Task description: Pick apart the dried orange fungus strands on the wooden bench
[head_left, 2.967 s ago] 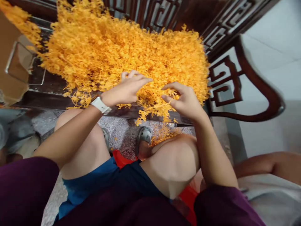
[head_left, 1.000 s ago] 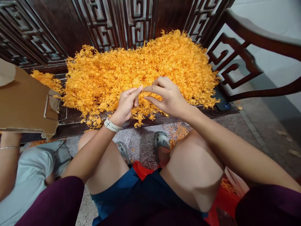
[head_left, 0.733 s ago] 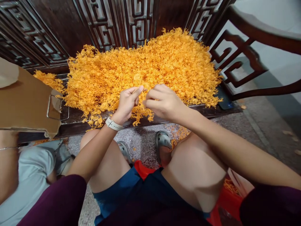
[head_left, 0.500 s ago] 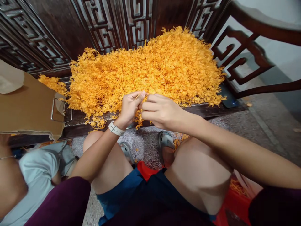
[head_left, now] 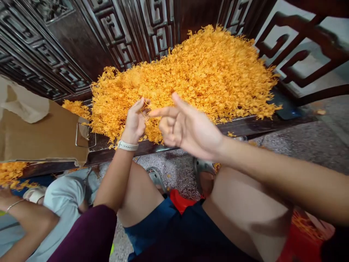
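One thin orange strand (head_left: 145, 115) hangs in a loose curve at the left hand (head_left: 134, 122), in front of the pile; it looks fine and wiry, partly blurred; the left hand keeps a narrow pinch on it between thumb and fingers; the right hand (head_left: 188, 131) is spread, thumb up and apart, index pointing at the strand, other fingers curled; whether that fingertip touches it, I cannot tell. One big pile (head_left: 191, 72) lies just behind, bright yellow-orange, frizzy and tangled, its pieces too many to count; it covers most of one dark bench (head_left: 253, 123), against its carved back (head_left: 68, 40). Farther out: one watch (head_left: 127, 146) on the left wrist; one carton (head_left: 54, 134); two grey shoes (head_left: 156, 178); one co-worker's arm (head_left: 38, 218), wearing one bracelet (head_left: 13, 205).
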The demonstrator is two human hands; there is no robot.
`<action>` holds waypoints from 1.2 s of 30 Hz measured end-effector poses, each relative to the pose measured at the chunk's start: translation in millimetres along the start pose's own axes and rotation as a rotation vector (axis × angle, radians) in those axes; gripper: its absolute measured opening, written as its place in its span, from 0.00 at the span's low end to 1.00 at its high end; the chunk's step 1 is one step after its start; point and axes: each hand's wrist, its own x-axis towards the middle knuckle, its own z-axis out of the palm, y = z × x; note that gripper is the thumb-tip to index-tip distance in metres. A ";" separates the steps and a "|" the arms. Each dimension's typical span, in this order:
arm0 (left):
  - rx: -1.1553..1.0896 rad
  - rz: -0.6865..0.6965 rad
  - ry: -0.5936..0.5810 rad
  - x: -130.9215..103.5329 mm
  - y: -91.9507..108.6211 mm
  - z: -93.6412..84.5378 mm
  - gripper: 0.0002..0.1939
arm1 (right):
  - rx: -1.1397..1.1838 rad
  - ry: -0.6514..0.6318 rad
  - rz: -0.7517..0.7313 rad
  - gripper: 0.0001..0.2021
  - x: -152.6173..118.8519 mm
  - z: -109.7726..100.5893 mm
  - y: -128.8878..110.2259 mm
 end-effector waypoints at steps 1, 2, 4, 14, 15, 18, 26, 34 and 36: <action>0.002 -0.009 -0.021 -2.4 -1.0 1.0 0.03 | 0.052 0.119 0.012 0.23 7.5 -10.5 -5.6; 0.017 -0.014 -0.048 -4.0 -1.9 2.3 0.02 | 0.056 0.207 0.015 0.23 13.8 -20.6 -8.9; 0.075 -0.014 -0.112 -5.6 -2.9 5.4 0.01 | -0.005 0.344 0.013 0.19 22.6 -37.8 -8.6; 0.243 -0.085 -0.360 -16.4 1.6 13.0 0.04 | -0.487 0.206 0.076 0.20 34.6 -67.7 20.5; 0.266 -0.099 -0.383 -16.6 1.6 13.0 0.04 | -0.475 0.187 0.068 0.19 35.6 -68.4 21.0; 0.389 -0.083 -0.437 -16.4 0.9 13.0 0.09 | -0.534 0.144 0.008 0.20 38.1 -70.5 21.1; 0.613 0.104 -0.201 -6.5 -6.6 9.0 0.28 | -0.790 -0.191 -0.002 0.26 29.3 -64.6 16.1; 0.636 0.151 -0.266 -9.9 -8.5 13.9 0.36 | -0.700 -0.382 -0.032 0.25 16.3 -37.9 1.5; 0.629 0.067 -0.345 -13.7 -4.9 13.2 0.40 | -0.611 -0.117 -0.102 0.24 20.4 -47.9 -2.8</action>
